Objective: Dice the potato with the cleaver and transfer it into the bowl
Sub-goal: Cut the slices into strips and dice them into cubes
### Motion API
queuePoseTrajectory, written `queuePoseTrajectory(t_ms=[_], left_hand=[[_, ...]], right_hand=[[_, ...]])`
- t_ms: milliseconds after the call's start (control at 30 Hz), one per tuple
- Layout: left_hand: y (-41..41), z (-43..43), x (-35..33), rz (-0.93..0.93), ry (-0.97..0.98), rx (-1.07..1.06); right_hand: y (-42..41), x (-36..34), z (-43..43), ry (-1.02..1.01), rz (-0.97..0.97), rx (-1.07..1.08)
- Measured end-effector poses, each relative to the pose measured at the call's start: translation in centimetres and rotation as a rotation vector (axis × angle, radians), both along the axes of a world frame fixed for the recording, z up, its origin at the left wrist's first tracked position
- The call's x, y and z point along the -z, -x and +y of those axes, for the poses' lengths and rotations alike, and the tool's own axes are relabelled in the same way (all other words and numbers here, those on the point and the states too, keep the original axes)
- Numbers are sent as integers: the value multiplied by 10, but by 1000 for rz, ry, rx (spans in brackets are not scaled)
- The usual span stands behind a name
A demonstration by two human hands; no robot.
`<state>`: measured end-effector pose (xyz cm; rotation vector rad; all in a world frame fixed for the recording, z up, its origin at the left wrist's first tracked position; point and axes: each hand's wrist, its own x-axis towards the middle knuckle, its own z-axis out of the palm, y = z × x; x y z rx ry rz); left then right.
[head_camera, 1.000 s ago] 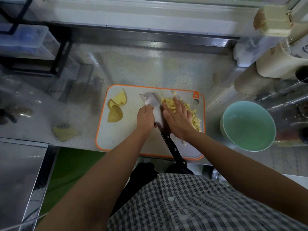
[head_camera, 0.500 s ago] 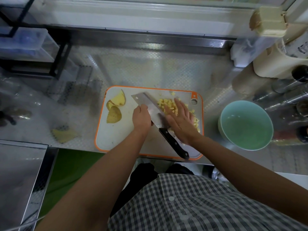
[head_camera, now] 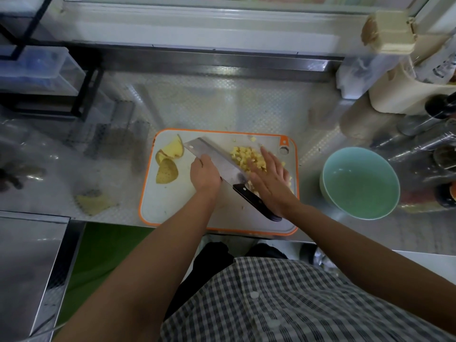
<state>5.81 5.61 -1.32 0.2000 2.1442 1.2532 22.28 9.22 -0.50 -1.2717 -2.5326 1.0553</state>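
Change: steel cleaver with black handle [head_camera: 217, 160] has tipped flatter, its blade swung left.
Right grip [head_camera: 270, 174]: flat, fingers straight, sweeping the dice bladeward.
Left grip [head_camera: 204, 175]: curled over the blade spine.
Yellow potato dice [head_camera: 243, 156]: on the board; probably loading for transfer.
Surface: embossed steel table [head_camera: 222, 107]; orange-rimmed white board [head_camera: 167, 208]; pale green bowl [head_camera: 360, 186] to the right.
Room: white window ledge [head_camera: 197, 25] behind.

Steel counter [head_camera: 222, 104]; bottles [head_camera: 441, 106] right, plastic bin [head_camera: 37, 70] left

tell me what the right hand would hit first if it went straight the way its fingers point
The right hand would likely push into the diced potato at its fingertips first, then reach the cutting board's far rim; its height is unclear.
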Motion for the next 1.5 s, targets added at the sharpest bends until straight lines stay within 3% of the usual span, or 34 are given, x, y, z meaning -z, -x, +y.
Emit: queuePoseTrajectory(t_ms=[100, 200, 300, 467, 567, 633, 767, 833, 900, 967, 1033, 1067, 1333, 1500], left_hand=[[-1, -1, 1, 11, 7, 7], [0, -2, -4, -1, 0, -13], [2, -3, -4, 2, -12, -24], [9, -5, -3, 22, -19, -25], [13, -7, -4, 55, -26, -10], [16, -7, 0, 75, -31, -2], [21, -14, -10, 85, -53, 70], [29, -21, -17, 216, -41, 161], [46, -32, -17, 483, 99, 168], [67, -41, -4, 683, 412, 198], [83, -52, 9, 689, 708, 282], [89, -55, 15, 660, 739, 303], [101, -70, 29, 773, 497, 551], [83, -71, 30, 788, 232, 908]], right_hand=[[1, 0, -2, -46, -23, -133], [0, -2, 0, -52, -34, 16], [2, -6, -2, -172, -39, -170], [10, -8, -3, -132, -68, 96], [18, -12, -10, -301, 37, -46], [28, -12, -20, -360, -7, -133], [45, -5, -29, -173, -71, -35], [53, -4, -26, -101, -14, -6], [58, -4, -23, -21, 119, 33], [62, -6, -20, 59, 192, 87], [64, -6, -18, 128, 205, 144], [66, -6, -18, 146, 207, 165], [64, -2, -22, 232, 104, 202], [54, -7, -19, 309, 106, 242]])
